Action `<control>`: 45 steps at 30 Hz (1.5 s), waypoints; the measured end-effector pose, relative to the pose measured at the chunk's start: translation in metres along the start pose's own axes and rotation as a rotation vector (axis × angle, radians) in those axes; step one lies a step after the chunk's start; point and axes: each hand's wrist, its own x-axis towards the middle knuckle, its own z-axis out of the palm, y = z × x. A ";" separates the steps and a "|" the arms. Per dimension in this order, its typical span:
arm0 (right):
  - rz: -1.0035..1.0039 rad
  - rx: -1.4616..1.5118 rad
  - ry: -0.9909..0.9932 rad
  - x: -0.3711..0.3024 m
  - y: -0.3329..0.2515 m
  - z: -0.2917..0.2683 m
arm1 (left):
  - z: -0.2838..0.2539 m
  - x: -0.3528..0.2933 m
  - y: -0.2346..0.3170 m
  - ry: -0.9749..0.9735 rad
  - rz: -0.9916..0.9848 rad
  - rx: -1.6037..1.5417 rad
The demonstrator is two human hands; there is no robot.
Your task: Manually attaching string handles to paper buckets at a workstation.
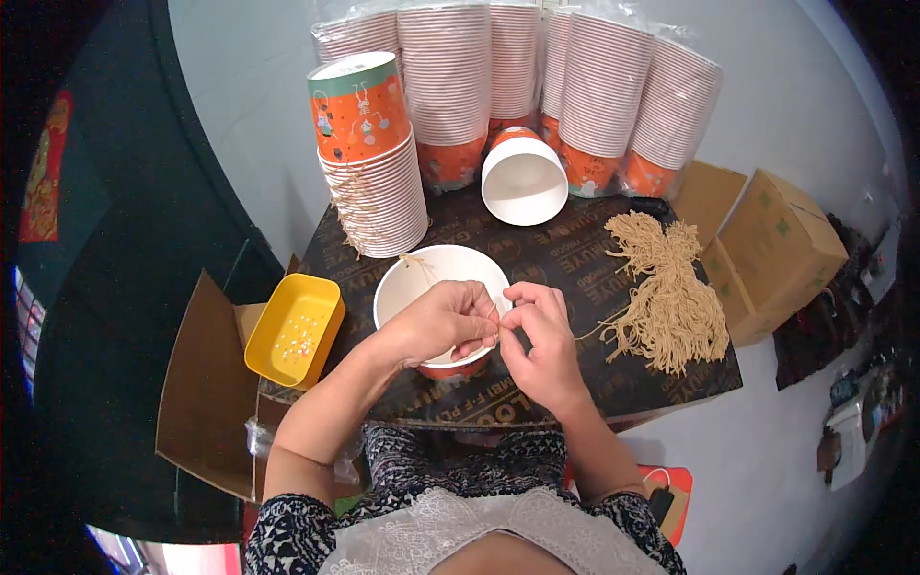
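A white-lined paper bucket (pixel 395 288) stands upright in front of me, with a knotted tan string (pixel 414 261) at its far rim. Over the bucket's near right rim my left hand (pixel 452 321) is closed, fingertips pinching a thin string. My right hand (pixel 539 331) meets it there, thumb and forefinger pinched on the same string. The string itself is mostly hidden by the fingers. To the right lies a large bundle of tan strings (pixel 671 307), with one loose strand trailing toward my right hand.
At the left edge sits a yellow tray (pixel 331 321) holding small pale beads. Behind it rises a stack of strung buckets (pixel 379 201). One bucket (pixel 525 184) lies on its side; plastic-wrapped bucket stacks (pixel 446 86) line the wall. Cardboard boxes (pixel 781 249) flank the dark table (pixel 575 259).
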 end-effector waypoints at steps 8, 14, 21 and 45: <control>-0.107 -0.077 0.034 -0.005 -0.009 0.005 | -0.004 0.002 -0.006 0.077 -0.016 -0.027; -0.108 -0.091 0.013 -0.004 0.004 -0.001 | -0.003 0.001 -0.005 0.040 0.026 0.037; -0.082 -0.124 -0.089 0.001 0.009 0.001 | 0.003 -0.003 -0.014 0.092 0.118 0.166; -0.117 -0.110 0.093 -0.007 -0.004 0.008 | 0.024 -0.015 -0.001 0.351 0.200 0.503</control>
